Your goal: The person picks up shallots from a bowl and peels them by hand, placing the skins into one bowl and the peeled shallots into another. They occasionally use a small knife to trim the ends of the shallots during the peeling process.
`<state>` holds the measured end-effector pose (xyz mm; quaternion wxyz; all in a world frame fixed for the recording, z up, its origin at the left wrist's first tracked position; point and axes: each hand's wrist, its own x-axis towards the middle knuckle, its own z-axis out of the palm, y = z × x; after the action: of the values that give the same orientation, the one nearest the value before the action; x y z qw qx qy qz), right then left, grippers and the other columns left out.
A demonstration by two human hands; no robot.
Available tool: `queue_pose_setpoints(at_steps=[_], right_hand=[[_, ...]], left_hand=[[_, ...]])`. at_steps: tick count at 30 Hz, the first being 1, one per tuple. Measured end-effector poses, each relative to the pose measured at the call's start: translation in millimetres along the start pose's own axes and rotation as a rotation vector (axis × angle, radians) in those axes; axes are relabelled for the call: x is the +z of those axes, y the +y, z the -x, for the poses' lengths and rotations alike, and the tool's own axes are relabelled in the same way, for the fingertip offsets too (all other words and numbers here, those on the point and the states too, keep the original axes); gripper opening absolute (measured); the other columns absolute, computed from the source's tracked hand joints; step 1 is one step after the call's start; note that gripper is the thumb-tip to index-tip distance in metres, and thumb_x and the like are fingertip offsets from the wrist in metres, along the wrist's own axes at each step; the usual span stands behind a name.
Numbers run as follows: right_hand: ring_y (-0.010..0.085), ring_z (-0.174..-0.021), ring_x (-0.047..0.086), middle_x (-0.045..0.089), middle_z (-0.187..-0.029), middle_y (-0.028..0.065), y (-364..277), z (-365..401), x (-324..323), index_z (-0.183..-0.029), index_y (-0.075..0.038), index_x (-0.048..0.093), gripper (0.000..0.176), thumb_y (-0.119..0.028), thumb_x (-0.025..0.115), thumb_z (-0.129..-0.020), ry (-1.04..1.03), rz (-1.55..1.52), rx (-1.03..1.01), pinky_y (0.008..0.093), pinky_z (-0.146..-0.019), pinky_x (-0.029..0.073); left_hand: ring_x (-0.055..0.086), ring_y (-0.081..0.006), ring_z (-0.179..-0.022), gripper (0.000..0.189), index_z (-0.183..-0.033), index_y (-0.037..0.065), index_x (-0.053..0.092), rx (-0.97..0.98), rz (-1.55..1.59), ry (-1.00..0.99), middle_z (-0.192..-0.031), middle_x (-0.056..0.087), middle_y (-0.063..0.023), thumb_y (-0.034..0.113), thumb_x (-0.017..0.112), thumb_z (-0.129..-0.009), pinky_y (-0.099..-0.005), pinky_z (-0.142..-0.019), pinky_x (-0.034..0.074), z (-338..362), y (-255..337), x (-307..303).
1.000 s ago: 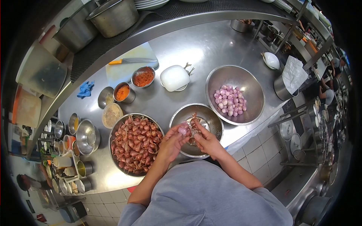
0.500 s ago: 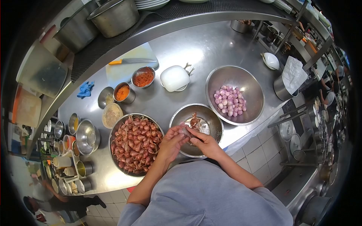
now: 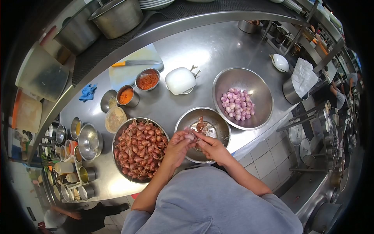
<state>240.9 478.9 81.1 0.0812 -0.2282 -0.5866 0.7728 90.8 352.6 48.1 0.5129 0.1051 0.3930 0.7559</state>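
Above the near rim of a metal bowl with brown skins (image 3: 223, 134), my left hand (image 3: 179, 146) and my right hand (image 3: 212, 148) meet at their fingertips. Between them is a pale pinkish shallot (image 3: 190, 136), partly covered by the fingers; both hands are closed on it. Unpeeled red-brown shallots (image 3: 142, 148) fill a large bowl just left of my left hand. Peeled purple-white shallots (image 3: 238, 104) lie in a wide metal bowl (image 3: 263, 87) beyond my right hand.
A knife (image 3: 136, 62) lies on a cutting board (image 3: 117, 80) at the back left. Pots of shredded orange food (image 3: 148, 81), a white radish (image 3: 180, 81), a blue cloth (image 3: 88, 92) and a metal shelf (image 3: 175, 19) surround the work area. Other people are at the frame's edges.
My fingers have shifted slightly around the shallot, and my right hand has tilted a little. At the lower left, another person has moved right; people at the far right have also moved.
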Motion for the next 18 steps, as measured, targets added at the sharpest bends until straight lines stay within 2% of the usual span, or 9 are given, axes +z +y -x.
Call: queue_pose_setpoints(at_steps=[1,2,4,8,14,16,18], right_hand=[[0.0048,-0.07,0.049,0.055,-0.08,-0.002,-7.1,2.4,0.4,-0.148,-0.017,0.048,0.044,-0.018,0.054,-0.104,-0.014,-0.199,0.223,0.0201,-0.058,0.041],[0.0048,-0.07,0.049,0.055,-0.08,-0.002,-6.6,1.9,1.5,-0.148,-0.017,0.048,0.044,-0.018,0.054,-0.104,-0.015,-0.199,0.224,0.0201,-0.058,0.041],[0.0038,-0.056,0.032,0.037,-0.067,-0.0069,-5.4,1.2,4.4,-0.147,-0.021,0.049,0.043,-0.02,0.052,-0.105,0.014,-0.22,0.218,0.0189,-0.048,0.025],[0.0037,-0.058,0.036,0.041,-0.067,-0.0063,-6.0,0.6,4.8,-0.147,-0.02,0.05,0.043,-0.019,0.053,-0.104,0.018,-0.198,0.217,0.0192,-0.049,0.029],[0.0038,-0.06,0.036,0.041,-0.074,-0.0055,-1.6,1.6,-0.4,-0.154,-0.021,0.037,0.055,-0.013,0.054,-0.103,-0.01,-0.065,0.159,0.0192,-0.05,0.031],[0.0033,-0.063,0.041,0.045,-0.077,-0.0061,5.1,2.2,-5.7,-0.156,-0.014,0.032,0.062,-0.019,0.06,-0.1,-0.072,0.012,0.039,0.0205,-0.054,0.035],[0.0035,-0.064,0.042,0.046,-0.078,-0.0057,7.9,2.5,-7.8,-0.156,-0.013,0.032,0.063,-0.019,0.061,-0.1,-0.083,0.026,0.053,0.0208,-0.055,0.035]], left_hand=[[0.064,-0.0196,-0.107,0.022,-0.115,0.01,0.06,-0.013,0.017,-0.03,-0.12,0.063,-0.0052,-0.001,0.058,-0.095,-0.0347,-0.09,0.054,-0.2,0.2,-1.4],[0.064,-0.0196,-0.107,0.022,-0.115,0.01,0.06,-0.013,0.017,-0.028,-0.12,0.063,-0.0052,-0.001,0.058,-0.095,-0.0347,-0.09,0.054,-0.1,-0.5,-2.3],[0.065,-0.0204,-0.105,0.023,-0.116,0.009,0.063,-0.025,0.051,-0.033,-0.117,0.064,-0.0054,-0.001,0.057,-0.096,-0.034,-0.089,0.054,0.8,-1.2,-2.4],[0.065,-0.0204,-0.104,0.024,-0.116,0.009,0.064,-0.045,0.079,-0.027,-0.114,0.066,-0.0054,-0.002,0.056,-0.096,-0.0336,-0.088,0.054,1.9,0.3,-2.8],[0.066,-0.02,-0.102,0.032,-0.125,0.008,0.063,-0.062,0.071,-0.045,-0.119,0.066,-0.0077,-0.003,0.056,-0.096,-0.0335,-0.088,0.054,2.7,1.3,-3.1],[0.065,-0.0186,-0.103,0.035,-0.129,0.006,0.061,-0.053,-0.06,0.041,-0.121,0.065,-0.0095,-0.003,0.055,-0.096,-0.0341,-0.089,0.054,4.5,3.6,6.1],[0.064,-0.0184,-0.104,0.039,-0.133,0.005,0.057,-0.04,-0.186,0.034,-0.122,0.064,-0.0092,-0.004,0.055,-0.095,-0.0344,-0.09,0.053,4.8,-1.2,6.7]])
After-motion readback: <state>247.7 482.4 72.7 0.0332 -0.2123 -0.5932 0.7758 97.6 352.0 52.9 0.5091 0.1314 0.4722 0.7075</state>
